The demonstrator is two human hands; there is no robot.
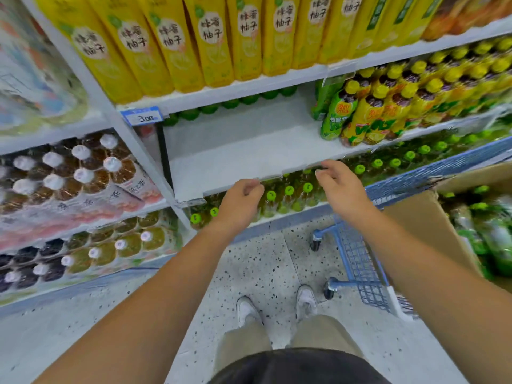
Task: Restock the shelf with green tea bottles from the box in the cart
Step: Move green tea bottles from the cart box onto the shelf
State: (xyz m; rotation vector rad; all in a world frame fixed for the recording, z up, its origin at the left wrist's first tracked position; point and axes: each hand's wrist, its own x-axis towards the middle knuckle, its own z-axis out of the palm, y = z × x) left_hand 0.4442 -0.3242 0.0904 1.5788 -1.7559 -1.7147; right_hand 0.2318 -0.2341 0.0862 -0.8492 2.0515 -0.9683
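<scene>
White metal shelf (pixel 249 145) lying partly bare, blue wire cart (pixel 357 256) standing right, its brown cardboard box (pixel 421 217) holding green-capped tea bottles (pixel 496 239) right of both hands, right hand (pixel 340 187) hovering slack, empty, left hand (pixel 241 203) curling at shelf lip, grip unclear.

The shelf (pixel 235 151) has a back row of bottles (pixel 210 108) along its far edge and a bottle cluster (pixel 368 112) at its right end. Cartons (pixel 216 42) stand on the board above, and lower bottles (pixel 288 195) on the board below. The left hand (pixel 241 200) and right hand (pixel 340 187) are side by side at the shelf's near edge. On the right, the cart (pixel 357 259) carries the box (pixel 426 217), with boxed bottles (pixel 493 236) inside
</scene>
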